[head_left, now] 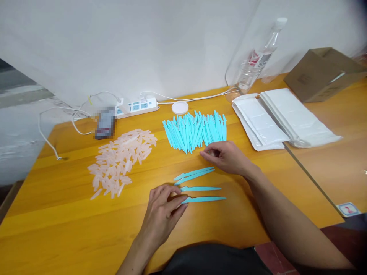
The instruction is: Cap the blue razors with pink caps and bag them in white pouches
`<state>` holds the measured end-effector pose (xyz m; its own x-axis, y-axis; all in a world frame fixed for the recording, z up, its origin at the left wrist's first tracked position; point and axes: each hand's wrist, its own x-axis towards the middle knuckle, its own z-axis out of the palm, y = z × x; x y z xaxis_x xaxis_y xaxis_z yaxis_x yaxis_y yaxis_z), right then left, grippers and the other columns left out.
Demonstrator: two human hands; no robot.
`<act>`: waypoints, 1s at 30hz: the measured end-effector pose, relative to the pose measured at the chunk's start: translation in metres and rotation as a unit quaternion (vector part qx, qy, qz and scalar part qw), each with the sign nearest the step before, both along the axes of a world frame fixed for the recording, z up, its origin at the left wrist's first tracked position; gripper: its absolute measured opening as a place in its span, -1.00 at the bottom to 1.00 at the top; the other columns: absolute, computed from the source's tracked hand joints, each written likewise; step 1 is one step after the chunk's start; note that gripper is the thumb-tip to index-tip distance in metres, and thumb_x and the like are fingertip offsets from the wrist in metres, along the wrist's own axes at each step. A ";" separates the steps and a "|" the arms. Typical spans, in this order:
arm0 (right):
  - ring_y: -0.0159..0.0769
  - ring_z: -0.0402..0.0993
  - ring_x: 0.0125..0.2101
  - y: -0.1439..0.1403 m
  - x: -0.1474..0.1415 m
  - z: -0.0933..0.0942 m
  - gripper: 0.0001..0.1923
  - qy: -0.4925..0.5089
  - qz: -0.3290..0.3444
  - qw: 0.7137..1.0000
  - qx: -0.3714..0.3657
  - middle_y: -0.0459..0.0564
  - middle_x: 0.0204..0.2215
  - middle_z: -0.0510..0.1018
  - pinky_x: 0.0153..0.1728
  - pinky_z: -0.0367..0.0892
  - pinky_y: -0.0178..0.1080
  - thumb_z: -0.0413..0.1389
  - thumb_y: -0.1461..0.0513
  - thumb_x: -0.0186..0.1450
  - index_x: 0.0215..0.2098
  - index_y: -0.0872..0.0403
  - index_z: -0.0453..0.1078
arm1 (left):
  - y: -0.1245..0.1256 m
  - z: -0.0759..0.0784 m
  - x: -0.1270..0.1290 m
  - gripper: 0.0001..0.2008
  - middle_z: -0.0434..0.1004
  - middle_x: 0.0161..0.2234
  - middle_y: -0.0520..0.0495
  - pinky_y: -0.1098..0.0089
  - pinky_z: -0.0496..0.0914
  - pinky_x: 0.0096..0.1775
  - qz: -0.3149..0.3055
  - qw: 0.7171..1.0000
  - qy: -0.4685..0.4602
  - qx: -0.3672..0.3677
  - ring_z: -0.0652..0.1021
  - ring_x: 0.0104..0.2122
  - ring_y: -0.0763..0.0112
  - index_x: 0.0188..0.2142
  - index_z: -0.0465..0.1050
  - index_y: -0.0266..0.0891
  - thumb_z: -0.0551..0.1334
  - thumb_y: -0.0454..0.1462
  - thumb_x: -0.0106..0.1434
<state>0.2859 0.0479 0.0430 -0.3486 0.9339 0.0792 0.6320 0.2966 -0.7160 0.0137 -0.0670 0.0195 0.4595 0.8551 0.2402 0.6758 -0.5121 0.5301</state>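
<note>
Several slim turquoise plastic sticks, which look like eyebrow razors, lie on the wooden table in front of me. My left hand (162, 208) has its thumb and index finger closed on the left end of the nearest razor (205, 199). Another of its fingers touches the end of the second razor (202, 188). Just beyond, two more razors (197, 175) rest close together. My right hand (226, 157) hovers by the near edge of the turquoise razor pile (195, 131), fingers curled; a tiny turquoise bit shows at them, but what they hold is unclear.
Left of the razors spreads a heap of pale pink translucent caps (123, 162). Along the wall are a power strip (137, 108), a white round disc (180, 107), a blurred-out phone (105, 123) and a bottle (258, 61). White packets (295, 116) and a cardboard box (321, 76) stand right.
</note>
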 end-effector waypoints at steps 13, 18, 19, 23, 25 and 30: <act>-0.08 0.55 -0.28 0.046 -0.045 -0.011 -0.60 -0.219 -0.181 0.958 -0.036 0.16 -0.35 0.67 -0.31 0.23 -0.21 0.09 -0.03 0.34 -0.38 0.09 0.56 | 0.018 0.011 -0.054 -0.80 0.53 -0.16 -0.14 0.16 0.39 -0.08 0.153 0.982 0.055 0.091 0.51 -0.15 0.18 -0.09 0.56 -0.15 0.28 -0.16 0.34; -0.04 0.58 -0.22 0.057 -0.054 -0.010 -0.68 -0.232 -0.188 0.950 -0.086 0.23 -0.30 0.67 -0.29 0.28 -0.21 0.07 0.09 0.32 -0.39 0.12 0.56 | 0.029 0.000 -0.123 -0.70 0.53 -0.08 -0.17 0.10 0.43 -0.01 0.175 0.963 0.194 0.059 0.53 -0.09 0.10 -0.03 0.57 -0.18 0.14 -0.17 0.39; -0.05 0.58 -0.22 0.057 -0.053 -0.010 -0.70 -0.225 -0.188 0.952 -0.090 0.23 -0.31 0.67 -0.29 0.28 -0.22 0.07 0.13 0.31 -0.41 0.11 0.56 | 0.030 -0.003 -0.128 -0.70 0.54 -0.08 -0.16 0.13 0.44 -0.02 0.172 0.964 0.199 0.048 0.55 -0.10 0.13 -0.05 0.58 -0.19 0.12 -0.17 0.40; -0.10 0.59 -0.23 0.053 -0.047 -0.005 -0.80 -0.176 -0.207 0.958 -0.090 0.14 -0.34 0.68 -0.30 0.29 -0.26 0.11 0.19 0.23 -0.45 0.08 0.53 | 0.031 -0.003 -0.134 -0.67 0.56 -0.10 -0.12 0.28 0.49 -0.08 0.179 0.968 0.171 0.028 0.60 -0.15 0.25 -0.04 0.57 -0.19 0.08 -0.14 0.42; -0.15 0.59 -0.27 0.049 -0.042 -0.001 -0.84 -0.132 -0.225 0.962 -0.088 0.08 -0.41 0.67 -0.31 0.31 -0.28 0.12 0.19 0.21 -0.46 0.07 0.49 | 0.032 -0.001 -0.135 -0.65 0.57 -0.08 -0.10 0.31 0.51 -0.13 0.192 0.968 0.162 0.019 0.61 -0.17 0.27 0.00 0.56 -0.16 0.09 -0.11 0.42; -0.30 0.54 -0.53 0.031 -0.021 0.008 -0.90 0.086 -0.185 0.962 -0.181 -0.02 -0.51 0.61 -0.43 0.39 -0.31 0.12 0.25 0.20 -0.30 0.09 0.40 | 0.036 -0.003 -0.148 -0.68 0.62 -0.14 -0.07 0.35 0.52 -0.18 0.184 0.969 0.162 0.030 0.65 -0.19 0.27 -0.13 0.61 -0.10 0.11 -0.08 0.40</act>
